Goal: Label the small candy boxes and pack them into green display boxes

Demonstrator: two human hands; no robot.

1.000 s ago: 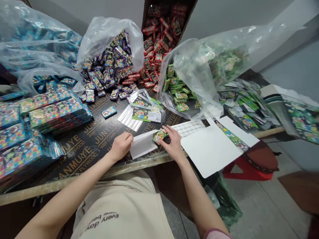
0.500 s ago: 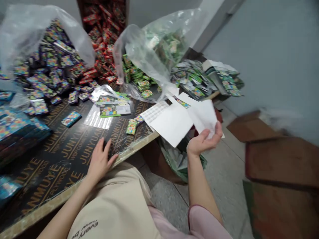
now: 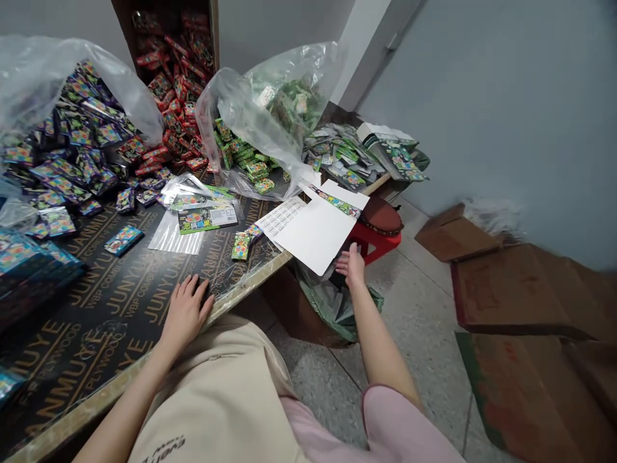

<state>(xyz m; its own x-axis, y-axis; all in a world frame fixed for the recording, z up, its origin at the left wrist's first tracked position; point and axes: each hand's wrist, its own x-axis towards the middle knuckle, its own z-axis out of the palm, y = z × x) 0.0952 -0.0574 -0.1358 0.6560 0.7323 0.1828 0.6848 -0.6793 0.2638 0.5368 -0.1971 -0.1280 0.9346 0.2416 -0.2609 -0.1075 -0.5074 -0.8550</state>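
Head: right hand (image 3: 353, 269) beyond table edge (image 3: 255, 283)

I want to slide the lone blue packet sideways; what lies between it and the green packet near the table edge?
In the head view, a clear striped plastic sheet lies between the blue packet and the green packet, then bare tabletop.

A plain blue-grey wall (image 3: 501, 109) rises on the right, beside a paler upright post (image 3: 364, 54). The speckled grey tiled floor (image 3: 414, 308) shows straight joints. Brown cardboard boxes (image 3: 515, 289) lie by the wall. A red stool (image 3: 385, 247) with a round brown seat (image 3: 383, 215) stands near the black plywood surface (image 3: 159, 270), printed in gold. The light is soft.
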